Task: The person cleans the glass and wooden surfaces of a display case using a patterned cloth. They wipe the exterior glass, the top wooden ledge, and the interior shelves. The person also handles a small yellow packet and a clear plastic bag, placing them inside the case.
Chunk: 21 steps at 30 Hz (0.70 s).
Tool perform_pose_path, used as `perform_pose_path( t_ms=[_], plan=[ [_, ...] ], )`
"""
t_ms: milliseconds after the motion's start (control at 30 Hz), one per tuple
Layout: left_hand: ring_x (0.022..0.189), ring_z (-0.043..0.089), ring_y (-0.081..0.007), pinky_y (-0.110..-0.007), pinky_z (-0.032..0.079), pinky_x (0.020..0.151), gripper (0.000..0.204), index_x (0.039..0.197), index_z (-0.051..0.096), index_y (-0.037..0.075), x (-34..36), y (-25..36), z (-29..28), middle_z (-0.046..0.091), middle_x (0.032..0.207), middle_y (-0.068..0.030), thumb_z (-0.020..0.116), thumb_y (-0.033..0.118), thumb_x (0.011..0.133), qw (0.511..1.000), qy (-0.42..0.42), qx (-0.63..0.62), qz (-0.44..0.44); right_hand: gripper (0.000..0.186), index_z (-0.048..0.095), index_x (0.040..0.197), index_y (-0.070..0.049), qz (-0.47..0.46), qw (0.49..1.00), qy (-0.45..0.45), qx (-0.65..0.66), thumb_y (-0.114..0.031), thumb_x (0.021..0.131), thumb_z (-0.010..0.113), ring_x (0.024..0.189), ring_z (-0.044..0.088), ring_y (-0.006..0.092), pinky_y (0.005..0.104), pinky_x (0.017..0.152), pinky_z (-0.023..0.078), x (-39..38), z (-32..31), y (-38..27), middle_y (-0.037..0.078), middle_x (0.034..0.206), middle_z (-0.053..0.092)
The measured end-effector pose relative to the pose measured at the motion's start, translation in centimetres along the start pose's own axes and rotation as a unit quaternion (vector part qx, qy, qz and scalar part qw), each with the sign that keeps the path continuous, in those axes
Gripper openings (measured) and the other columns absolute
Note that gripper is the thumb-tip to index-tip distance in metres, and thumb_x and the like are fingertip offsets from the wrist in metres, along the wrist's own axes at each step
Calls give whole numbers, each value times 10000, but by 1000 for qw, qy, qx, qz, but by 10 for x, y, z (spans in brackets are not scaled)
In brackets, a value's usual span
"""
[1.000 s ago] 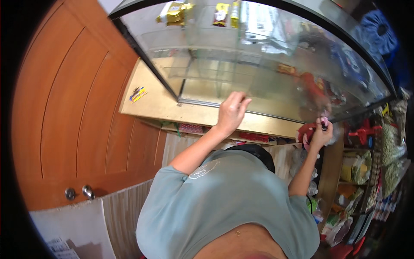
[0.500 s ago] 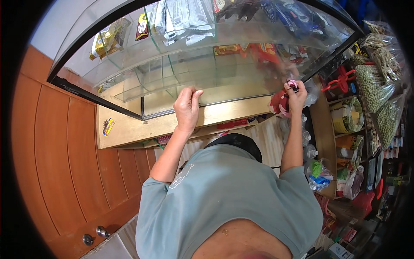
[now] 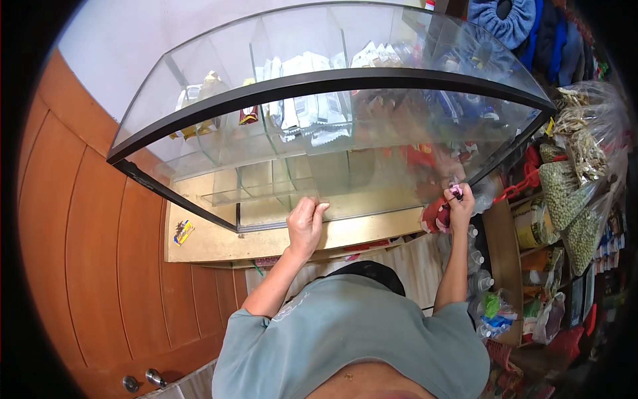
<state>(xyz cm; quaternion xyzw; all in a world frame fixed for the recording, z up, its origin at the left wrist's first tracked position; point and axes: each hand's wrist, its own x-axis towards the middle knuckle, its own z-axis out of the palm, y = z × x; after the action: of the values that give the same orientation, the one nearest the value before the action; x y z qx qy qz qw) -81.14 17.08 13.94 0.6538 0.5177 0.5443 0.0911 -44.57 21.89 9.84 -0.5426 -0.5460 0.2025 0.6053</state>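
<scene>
A framed glass display case (image 3: 312, 80) stands before me on a wooden base. My left hand (image 3: 306, 225) is curled closed in front of its lower glass, near the front ledge, the thumb pointing up. Whether anything is inside that fist is hidden. In my right hand (image 3: 460, 207), a red, pink and dark cloth (image 3: 435, 216) is bunched up, held close to the glass at the case's lower right. Part of the cloth hangs to the left of the hand. Behind the glass, silver-white packets (image 3: 309, 106) sit on the upper shelf between glass dividers.
A small yellow and blue wrapper (image 3: 183, 232) lies on the wooden ledge (image 3: 206, 243) at left. An orange-brown wooden door (image 3: 86, 239) is beside it. On the right are clear bags of green beans (image 3: 565, 193), a red plastic thing (image 3: 525, 183) and clear bottles (image 3: 480, 280).
My view has tilted up, so the case and both hands sit lower in the picture and more of the case's top shows. The cloth stays in my right hand; my left hand remains curled.
</scene>
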Motion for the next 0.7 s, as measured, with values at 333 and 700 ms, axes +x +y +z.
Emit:
perform_pose_path(
  t_ms=[333,700],
  plan=[
    [512,449,-253,-322,381,471,192,717,500,-4,-2,-4,-1,467,626,-126,674,46,778,1000,-18,7,3,158,528,794,-50,46,998,0,40,-36,755,681,637,481,58,217,577,410,0,1,-10,-30,714,511],
    [518,452,-220,-303,389,482,166,761,514,-1,-14,-4,-9,478,634,-107,668,53,791,999,-40,-26,-4,170,528,812,-53,96,994,-28,43,-75,757,688,694,455,50,204,632,382,-14,-8,-23,-49,738,498]
  ],
)
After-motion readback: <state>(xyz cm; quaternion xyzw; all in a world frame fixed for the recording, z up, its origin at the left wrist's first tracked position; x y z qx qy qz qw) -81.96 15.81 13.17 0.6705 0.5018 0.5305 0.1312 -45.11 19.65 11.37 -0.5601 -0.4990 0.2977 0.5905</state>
